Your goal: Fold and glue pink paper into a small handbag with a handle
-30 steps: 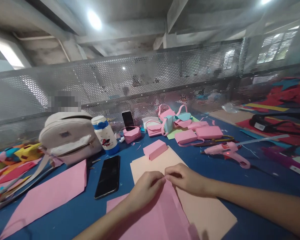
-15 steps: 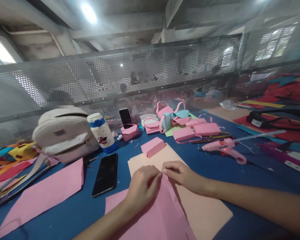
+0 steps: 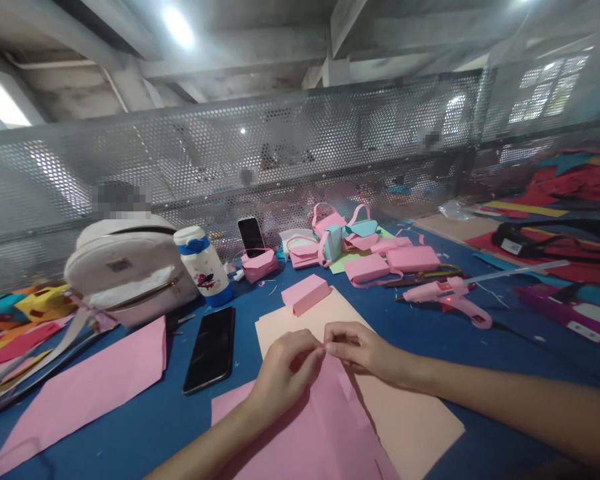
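My left hand (image 3: 283, 373) and my right hand (image 3: 357, 348) meet at the far edge of a pink paper sheet (image 3: 315, 433), each pinching that edge with fingers pressed together. The pink sheet lies on a larger peach sheet (image 3: 410, 420) on the blue table (image 3: 480, 353). A small folded pink paper box (image 3: 306, 294) rests on the peach sheet's far corner, just beyond my hands.
A black phone (image 3: 210, 349) lies left of my hands, beside another pink sheet (image 3: 90, 390). A white bag (image 3: 127, 267), a bottle (image 3: 200, 265), a propped phone (image 3: 251, 237) and several pink paper bags (image 3: 365, 257) stand near the mesh wall. A pink glue gun (image 3: 453, 299) lies at right.
My hands stay at the paper's far edge, with the fingers shifting slightly as they pinch it. The view has dropped and shifted a little since a second ago.
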The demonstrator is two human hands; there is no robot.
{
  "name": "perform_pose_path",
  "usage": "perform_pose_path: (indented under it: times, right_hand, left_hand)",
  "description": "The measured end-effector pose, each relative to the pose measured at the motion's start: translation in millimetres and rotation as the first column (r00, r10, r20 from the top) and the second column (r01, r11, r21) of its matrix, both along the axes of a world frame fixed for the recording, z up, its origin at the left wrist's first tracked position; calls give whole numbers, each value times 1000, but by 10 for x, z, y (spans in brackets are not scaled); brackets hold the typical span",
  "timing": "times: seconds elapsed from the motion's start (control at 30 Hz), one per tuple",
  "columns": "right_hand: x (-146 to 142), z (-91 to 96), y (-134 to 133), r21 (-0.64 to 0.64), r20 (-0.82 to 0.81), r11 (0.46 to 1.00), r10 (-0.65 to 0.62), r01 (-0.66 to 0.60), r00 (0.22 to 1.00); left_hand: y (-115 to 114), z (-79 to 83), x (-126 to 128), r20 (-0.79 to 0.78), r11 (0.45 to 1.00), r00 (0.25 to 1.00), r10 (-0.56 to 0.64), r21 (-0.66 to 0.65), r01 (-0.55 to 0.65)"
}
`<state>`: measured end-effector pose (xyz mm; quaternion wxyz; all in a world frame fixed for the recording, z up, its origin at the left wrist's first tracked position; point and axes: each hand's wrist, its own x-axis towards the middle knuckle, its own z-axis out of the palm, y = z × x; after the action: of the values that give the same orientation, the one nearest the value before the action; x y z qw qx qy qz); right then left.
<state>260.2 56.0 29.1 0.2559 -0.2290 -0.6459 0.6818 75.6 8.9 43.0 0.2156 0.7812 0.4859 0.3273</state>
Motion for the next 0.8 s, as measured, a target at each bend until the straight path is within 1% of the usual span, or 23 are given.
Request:
perform_pose_path:
  times: [0.07, 0.13, 0.17, 0.27, 0.3, 0.33, 0.4, 0.47, 0.67, 0.73, 0.8]
  right_hand:
    - [1, 7, -13, -58, 10, 998, -11, 12, 1000]
    - [-4, 15, -17, -58, 17, 998, -35, 36, 999]
    - [-8, 17, -13, -24, 15, 998, -50, 50, 999]
    - [-14, 14, 10, 159, 9, 983, -92, 89, 996]
    - [-15, 12, 18, 205, 14, 974, -103, 98, 995]
    - [-14, 10, 24, 225, 24, 969, -112, 103, 993]
    - [-14, 6, 26, 202, 45, 974, -113, 101, 993]
    - [-17, -2, 20, 167, 59, 981, -107, 96, 992]
    - [-40, -46, 19, 83, 41, 993, -83, 80, 996]
    - [-42, -40, 24, 57, 28, 995, -81, 79, 996]
    - [-37, -17, 25, 59, 31, 995, -85, 83, 996]
  left_hand:
    - [-13, -3, 17, 33, 1000, 999, 16, 24, -17]
    - [-20, -7, 29, 56, 999, 998, 33, 25, -35]
    - [-21, -9, 32, 64, 999, 997, 41, 15, -42]
    - [-9, -8, 29, 81, 996, 994, 73, -58, -69]
    - [0, -7, 24, 82, 994, 994, 78, -88, -71]
    - [11, -5, 19, 80, 990, 994, 77, -122, -67]
    - [34, -2, 7, 72, 982, 995, 68, -181, -54]
    - [51, -4, -1, 68, 977, 996, 62, -210, -46]
    - [25, -15, 6, 110, 983, 993, 40, -185, -19]
    - [16, -8, 10, 130, 983, 991, 42, -181, -18]
    - [21, 1, 10, 133, 982, 989, 58, -184, -33]
